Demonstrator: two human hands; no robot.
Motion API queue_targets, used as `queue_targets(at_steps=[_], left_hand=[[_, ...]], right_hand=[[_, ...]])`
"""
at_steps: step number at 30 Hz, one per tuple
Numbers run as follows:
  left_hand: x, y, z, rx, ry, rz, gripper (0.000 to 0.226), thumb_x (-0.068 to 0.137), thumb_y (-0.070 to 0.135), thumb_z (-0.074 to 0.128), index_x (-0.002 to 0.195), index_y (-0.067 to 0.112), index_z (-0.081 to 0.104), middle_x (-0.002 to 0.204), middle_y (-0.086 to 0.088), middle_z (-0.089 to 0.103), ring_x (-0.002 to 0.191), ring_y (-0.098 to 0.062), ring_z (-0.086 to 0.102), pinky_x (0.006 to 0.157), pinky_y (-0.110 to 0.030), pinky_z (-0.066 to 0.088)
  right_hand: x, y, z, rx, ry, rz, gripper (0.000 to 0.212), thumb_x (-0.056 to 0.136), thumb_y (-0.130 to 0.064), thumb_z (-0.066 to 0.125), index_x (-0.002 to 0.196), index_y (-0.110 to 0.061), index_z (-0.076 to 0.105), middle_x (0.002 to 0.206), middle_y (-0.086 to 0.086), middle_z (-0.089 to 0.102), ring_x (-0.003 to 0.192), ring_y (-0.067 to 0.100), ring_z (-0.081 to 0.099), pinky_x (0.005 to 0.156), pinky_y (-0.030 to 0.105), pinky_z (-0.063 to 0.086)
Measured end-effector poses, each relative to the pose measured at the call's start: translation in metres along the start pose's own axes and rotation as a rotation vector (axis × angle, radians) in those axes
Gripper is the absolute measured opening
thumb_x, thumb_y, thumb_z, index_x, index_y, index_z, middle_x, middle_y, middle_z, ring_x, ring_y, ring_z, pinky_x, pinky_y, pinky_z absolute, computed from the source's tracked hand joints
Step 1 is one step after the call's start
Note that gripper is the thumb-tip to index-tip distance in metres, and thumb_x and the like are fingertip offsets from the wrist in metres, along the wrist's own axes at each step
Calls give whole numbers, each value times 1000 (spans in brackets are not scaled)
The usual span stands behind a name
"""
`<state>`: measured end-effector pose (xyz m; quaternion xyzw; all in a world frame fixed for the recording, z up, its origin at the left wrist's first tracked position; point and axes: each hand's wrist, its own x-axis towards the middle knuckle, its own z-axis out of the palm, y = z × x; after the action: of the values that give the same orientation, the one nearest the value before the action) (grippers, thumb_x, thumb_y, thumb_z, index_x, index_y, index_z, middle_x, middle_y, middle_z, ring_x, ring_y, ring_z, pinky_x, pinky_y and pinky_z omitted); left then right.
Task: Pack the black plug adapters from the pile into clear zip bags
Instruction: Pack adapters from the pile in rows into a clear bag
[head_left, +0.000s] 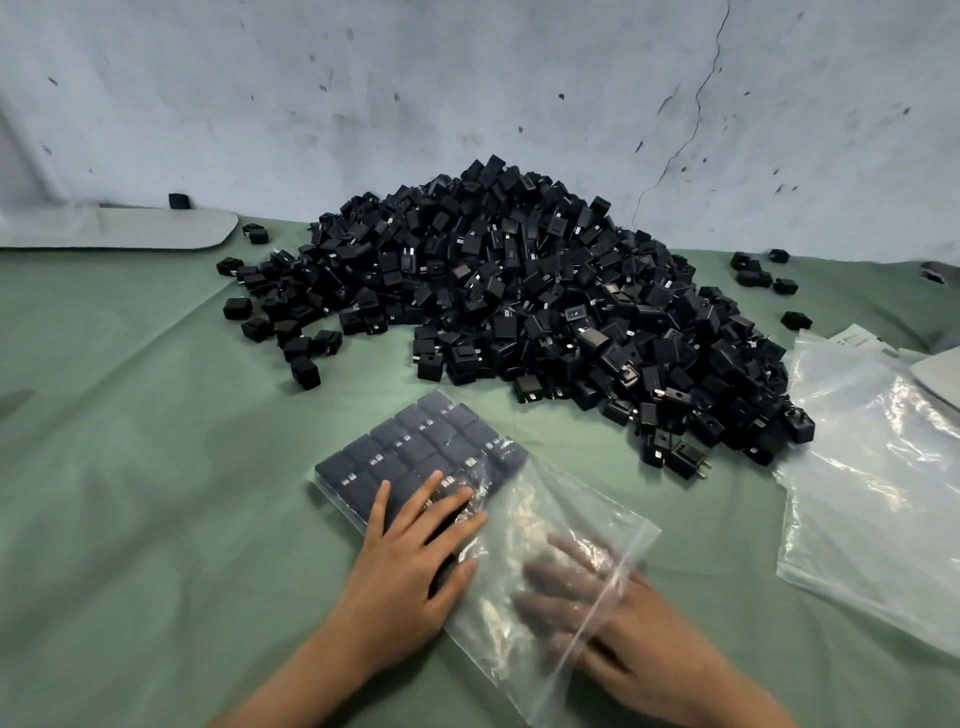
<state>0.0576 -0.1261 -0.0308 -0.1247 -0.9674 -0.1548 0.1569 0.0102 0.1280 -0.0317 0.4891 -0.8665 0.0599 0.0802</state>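
Hundreds of black plug adapters (519, 312) make one wide pile against the wall (467, 78), and some single ones lie scattered at its edges. Each one is a small cube of matte black plastic, and many show thin metal prongs. They rest on a soft green cloth (130, 467) with light folds. The wall is pale, stained and has a long crack.

In front of the pile lies a clear zip bag (545, 525), thin, shiny and wrinkled. The far left part of it holds packed adapters (415, 447), set side by side in neat flat rows like tiles. The near right part of the bag is flat and without adapters.

The left hand (410, 561) lies flat on top of the bag, with straight spread fingers pressing on the near rows of packed adapters through the plastic. The right hand (613, 623) is also flat with fingers spread, holding nothing. Its fingers pass the zip edge and show blurred behind the film; inside the bag or under it, I cannot tell.

To the right, some empty bags (872, 493) lie in a loose glossy stack, touching the edge of the pile
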Motion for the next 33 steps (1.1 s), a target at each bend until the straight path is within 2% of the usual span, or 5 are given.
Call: queue_targets(at_steps=[3,8,17,26,33], left_hand=[[-1,0,5,-13,43,-6,44,93,43,38,124,26,65,135,7,57,138,-15,32,109,-49,18],[-1,-2,9,-37,42,-26,44,92,44,39,124,28,64,135,7,57,135,-12,38,110,-42,21],[-4,-9,8,-259,154,-174,50,91,44,30,128,28,60,140,13,48,142,-4,22,118,-44,7],[-4,-12,8,-364,237,-246,44,91,46,31,123,34,59,136,18,48,141,2,21,119,-38,-2],[-4,-12,7,-386,228,-245,39,90,47,30,118,41,57,135,18,49,141,0,22,119,-38,-2]], right_hand=[[-32,21,-15,206,332,114,35,98,-34,46,91,-16,75,100,-5,70,101,15,62,91,36,50],[-20,65,-42,138,649,569,25,92,-22,56,87,-6,73,87,3,65,89,22,57,82,29,43],[35,107,-13,-68,73,775,42,90,-15,58,130,-25,56,145,7,42,142,26,24,116,41,7],[26,92,-22,324,591,853,18,79,-14,75,94,-17,66,90,-4,66,87,17,60,80,28,46],[3,88,-3,200,487,1104,23,91,-29,62,92,-10,74,76,17,65,87,35,57,73,35,40]])
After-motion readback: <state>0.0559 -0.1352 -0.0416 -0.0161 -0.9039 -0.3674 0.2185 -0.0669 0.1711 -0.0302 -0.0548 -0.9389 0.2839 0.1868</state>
